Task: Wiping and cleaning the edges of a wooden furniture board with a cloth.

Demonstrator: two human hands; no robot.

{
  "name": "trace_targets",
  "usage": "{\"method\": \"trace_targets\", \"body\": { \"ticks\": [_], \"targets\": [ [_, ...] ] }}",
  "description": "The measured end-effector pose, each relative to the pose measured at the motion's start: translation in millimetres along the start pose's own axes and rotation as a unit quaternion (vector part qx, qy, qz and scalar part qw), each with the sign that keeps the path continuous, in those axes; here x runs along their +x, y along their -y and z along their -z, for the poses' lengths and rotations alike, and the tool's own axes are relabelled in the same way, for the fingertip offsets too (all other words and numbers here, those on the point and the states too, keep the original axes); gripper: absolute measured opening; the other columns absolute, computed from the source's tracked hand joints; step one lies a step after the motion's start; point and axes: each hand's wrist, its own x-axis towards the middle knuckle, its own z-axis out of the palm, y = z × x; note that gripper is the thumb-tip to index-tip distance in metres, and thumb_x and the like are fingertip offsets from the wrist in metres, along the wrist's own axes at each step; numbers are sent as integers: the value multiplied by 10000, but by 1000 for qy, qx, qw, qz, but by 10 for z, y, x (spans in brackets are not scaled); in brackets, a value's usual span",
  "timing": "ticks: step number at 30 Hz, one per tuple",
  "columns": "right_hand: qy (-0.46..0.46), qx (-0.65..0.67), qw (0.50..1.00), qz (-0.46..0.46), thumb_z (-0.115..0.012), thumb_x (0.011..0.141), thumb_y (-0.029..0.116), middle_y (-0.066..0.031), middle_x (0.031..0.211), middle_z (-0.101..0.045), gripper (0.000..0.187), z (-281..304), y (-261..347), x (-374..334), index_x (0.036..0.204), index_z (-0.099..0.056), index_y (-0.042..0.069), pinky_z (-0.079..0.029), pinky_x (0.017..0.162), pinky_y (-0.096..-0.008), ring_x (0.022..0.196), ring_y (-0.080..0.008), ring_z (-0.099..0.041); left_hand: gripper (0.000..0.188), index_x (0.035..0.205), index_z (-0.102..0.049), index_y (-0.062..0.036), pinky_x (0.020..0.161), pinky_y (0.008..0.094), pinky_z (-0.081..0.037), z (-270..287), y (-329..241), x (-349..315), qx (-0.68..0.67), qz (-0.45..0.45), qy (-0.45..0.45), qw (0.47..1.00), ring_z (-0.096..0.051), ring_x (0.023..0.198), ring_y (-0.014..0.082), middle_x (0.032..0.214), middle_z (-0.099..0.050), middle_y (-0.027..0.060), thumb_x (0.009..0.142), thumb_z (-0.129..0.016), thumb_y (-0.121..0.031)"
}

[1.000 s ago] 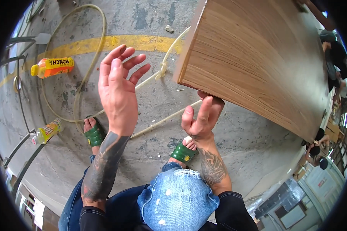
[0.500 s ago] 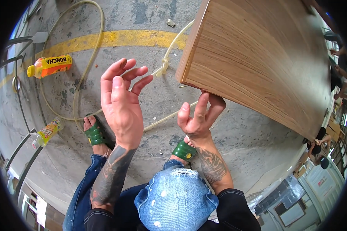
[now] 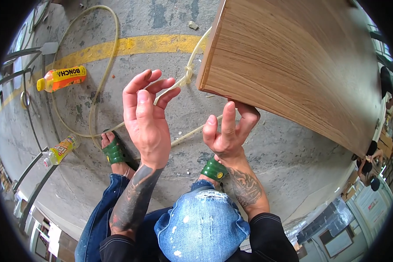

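My left hand (image 3: 147, 122) hovers above the floor with palm up and fingers loosely curved apart, holding nothing. Beyond its fingertips lies a pale, translucent hose (image 3: 117, 35) with a knot in it. My right hand (image 3: 228, 135) is at the near edge of a large brown wood-grain board (image 3: 288, 70). Its thumb and index finger are stretched and apart, while the other fingers reach to the board's lower edge, their tips partly hidden. The board fills the upper right, one corner pointing toward the space between my hands.
An orange drink bottle with a yellow cap (image 3: 62, 78) and a yellow-labelled bottle (image 3: 61, 150) lie on the left beside a dark metal frame (image 3: 34, 209). A yellow stripe (image 3: 153, 43) crosses the concrete floor. Other people (image 3: 369, 168) are at the far right.
The whole view has shifted slightly. My left hand sits a little closer to the board, and my right index finger now shows in front of the board's edge.
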Motion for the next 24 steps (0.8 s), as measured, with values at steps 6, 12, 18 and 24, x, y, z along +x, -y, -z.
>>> {"method": "trace_targets", "body": {
  "ticks": [6,12,18,24],
  "targets": [
    [11,-5,999,-30,-619,877,113,-201,1269,-464,712,-36,105,77,1551,-391,94,-450,922,-476,1101,-330,-498,466,1411,-424,-14,1039,458,-494,-13,3,-21,23,12,5,1000,-576,1221,284,1372,-508,168,1075,-454,-336],
    [-7,16,1000,7,-615,874,129,-187,1253,-481,687,18,33,70,1525,-409,52,-456,909,-464,1089,-316,-501,461,1405,-427,-14,1040,458,-494,3,43,-26,22,18,1,1000,-573,1224,284,1369,-508,170,1074,-458,-334],
    [-5,7,999,-39,-610,876,134,-185,1225,-500,681,-7,113,53,1518,-412,19,-459,902,-456,1063,-314,-519,455,1404,-430,-18,1037,462,-494,11,25,-33,22,17,-2,1000,-576,1219,289,1376,-507,173,1073,-461,-329],
    [16,50,999,-6,-661,835,123,-154,1197,-534,589,-45,200,148,1419,-598,175,-450,916,-451,1081,-309,-544,375,1373,-455,11,971,449,-545,11,57,-82,50,-62,5,997,-626,1157,283,1370,-518,188,1064,-462,-201]
  ]
}}
